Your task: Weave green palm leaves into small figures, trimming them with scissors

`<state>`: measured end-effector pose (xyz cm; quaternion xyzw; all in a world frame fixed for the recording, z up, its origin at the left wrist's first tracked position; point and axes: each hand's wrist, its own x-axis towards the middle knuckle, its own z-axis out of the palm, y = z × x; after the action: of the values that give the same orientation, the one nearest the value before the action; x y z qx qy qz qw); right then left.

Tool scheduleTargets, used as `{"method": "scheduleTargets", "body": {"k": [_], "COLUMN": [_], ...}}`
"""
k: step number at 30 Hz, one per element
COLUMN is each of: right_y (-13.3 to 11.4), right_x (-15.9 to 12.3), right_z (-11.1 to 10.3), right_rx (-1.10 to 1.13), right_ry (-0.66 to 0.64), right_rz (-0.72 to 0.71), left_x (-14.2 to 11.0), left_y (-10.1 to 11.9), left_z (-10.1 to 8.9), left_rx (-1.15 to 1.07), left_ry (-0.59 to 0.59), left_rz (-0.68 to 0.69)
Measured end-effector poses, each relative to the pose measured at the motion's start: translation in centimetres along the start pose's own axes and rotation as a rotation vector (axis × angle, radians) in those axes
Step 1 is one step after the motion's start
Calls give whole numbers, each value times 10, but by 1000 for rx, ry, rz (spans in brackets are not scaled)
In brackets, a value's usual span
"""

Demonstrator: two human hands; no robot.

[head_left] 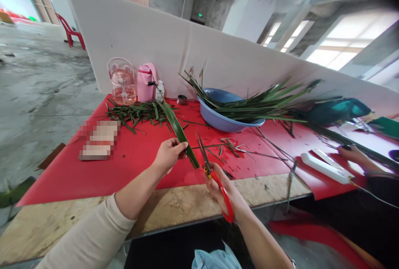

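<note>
Between the thumb and fingers of my left hand (168, 155) is a long green leaf strip (175, 123), slanting up and left across the red sheet (137, 167). My right hand (222, 190) grips red-handled scissors (222, 186) with the blades pointing up, parted a little. The blades stand just right of the strip's lower end, apart from it. Behind my left hand lies a pile of short cut leaf pieces (134, 113). A blue basin (218, 121) full of long leaf strips (255, 109) stands farther back, to the right.
At the back left stand a clear pink jug (124, 88), a pink bottle (145, 84) and a small white bottle (160, 91). Tweezers (262, 152) lie among leaf scraps. A white power strip (326, 167) and another person's hand (355, 157) are at the right. A white panel (149, 40) rises behind.
</note>
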<state>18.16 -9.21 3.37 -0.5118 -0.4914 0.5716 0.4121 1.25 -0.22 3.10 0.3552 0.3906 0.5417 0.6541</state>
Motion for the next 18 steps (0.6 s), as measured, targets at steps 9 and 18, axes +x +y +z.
{"method": "scheduleTargets", "body": {"k": [9,18], "right_y": [-14,-15], "right_x": [-4,-7], "right_z": [14,22], "right_rx": [-322,-344], "right_ry": [46,115], "right_rz": [-104,-114], "left_x": [-3,-1], "left_y": [-3,-4], "left_z": [2,2], "left_rx": [11,23], "left_ry": [-83,21], "left_rz": [-8,63]}}
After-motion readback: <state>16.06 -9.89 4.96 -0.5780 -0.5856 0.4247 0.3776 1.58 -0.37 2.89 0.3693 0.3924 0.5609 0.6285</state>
